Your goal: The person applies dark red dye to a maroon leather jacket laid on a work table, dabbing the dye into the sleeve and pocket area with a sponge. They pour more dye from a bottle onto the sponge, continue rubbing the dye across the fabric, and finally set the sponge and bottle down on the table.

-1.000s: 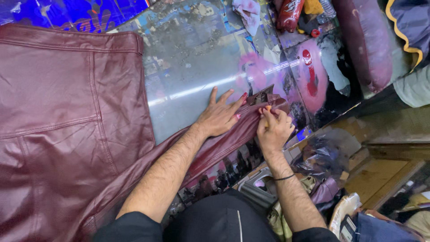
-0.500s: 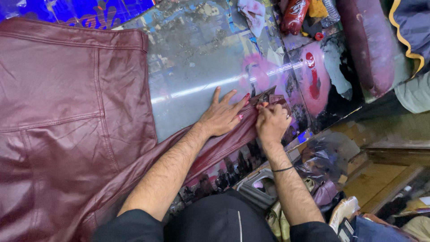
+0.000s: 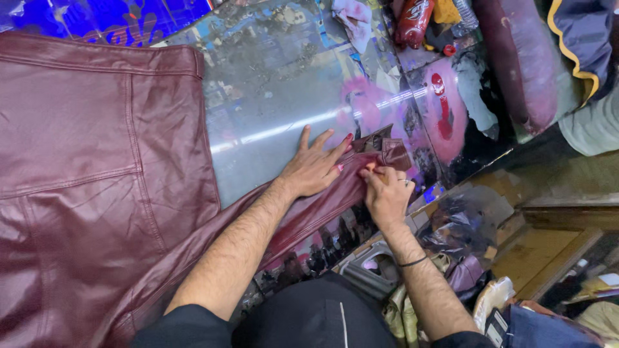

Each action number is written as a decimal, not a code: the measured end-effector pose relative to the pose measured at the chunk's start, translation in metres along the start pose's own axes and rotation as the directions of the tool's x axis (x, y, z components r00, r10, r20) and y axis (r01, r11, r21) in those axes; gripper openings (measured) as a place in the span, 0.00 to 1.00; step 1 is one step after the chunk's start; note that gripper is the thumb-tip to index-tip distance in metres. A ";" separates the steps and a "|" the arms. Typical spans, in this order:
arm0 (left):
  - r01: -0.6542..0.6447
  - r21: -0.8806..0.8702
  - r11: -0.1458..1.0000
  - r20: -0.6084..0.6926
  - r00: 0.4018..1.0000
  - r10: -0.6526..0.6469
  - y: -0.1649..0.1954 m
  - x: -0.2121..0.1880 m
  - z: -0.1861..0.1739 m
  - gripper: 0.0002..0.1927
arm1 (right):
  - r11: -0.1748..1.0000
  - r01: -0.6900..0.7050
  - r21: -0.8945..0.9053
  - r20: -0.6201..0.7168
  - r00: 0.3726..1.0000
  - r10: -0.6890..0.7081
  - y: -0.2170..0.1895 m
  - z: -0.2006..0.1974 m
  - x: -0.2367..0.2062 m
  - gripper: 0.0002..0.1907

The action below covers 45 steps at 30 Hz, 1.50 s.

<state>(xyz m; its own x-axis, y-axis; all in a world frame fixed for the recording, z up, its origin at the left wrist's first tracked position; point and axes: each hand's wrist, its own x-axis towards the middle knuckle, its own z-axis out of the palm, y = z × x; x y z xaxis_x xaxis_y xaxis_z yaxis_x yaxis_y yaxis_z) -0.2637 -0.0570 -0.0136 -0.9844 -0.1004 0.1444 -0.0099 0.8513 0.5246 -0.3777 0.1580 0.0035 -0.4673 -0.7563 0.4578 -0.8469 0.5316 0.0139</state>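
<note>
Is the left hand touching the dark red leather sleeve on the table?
Touching. In the head view the left hand lies flat, palm down, on the dark red leather sleeve, with no gap under the fingers.

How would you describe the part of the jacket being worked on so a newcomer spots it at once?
Start at the big maroon leather jacket spread over the glass-topped table. Follow its long sleeve right to the end, between the left hand and right hand. The cuff is the folded, stitched band there.
</note>
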 end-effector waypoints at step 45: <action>0.017 -0.023 1.000 0.020 1.000 -0.017 0.005 -0.002 -0.009 0.38 | 0.987 0.151 -0.060 -0.153 0.975 -0.158 0.041 -0.017 0.003 0.13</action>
<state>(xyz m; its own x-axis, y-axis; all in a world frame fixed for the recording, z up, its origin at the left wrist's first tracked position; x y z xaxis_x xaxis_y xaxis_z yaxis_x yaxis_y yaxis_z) -0.2604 -0.0573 -0.0038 -0.9874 -0.1043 0.1192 -0.0226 0.8377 0.5457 -0.4096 0.1837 0.0202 -0.2829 -0.7639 0.5800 -0.8910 0.4333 0.1360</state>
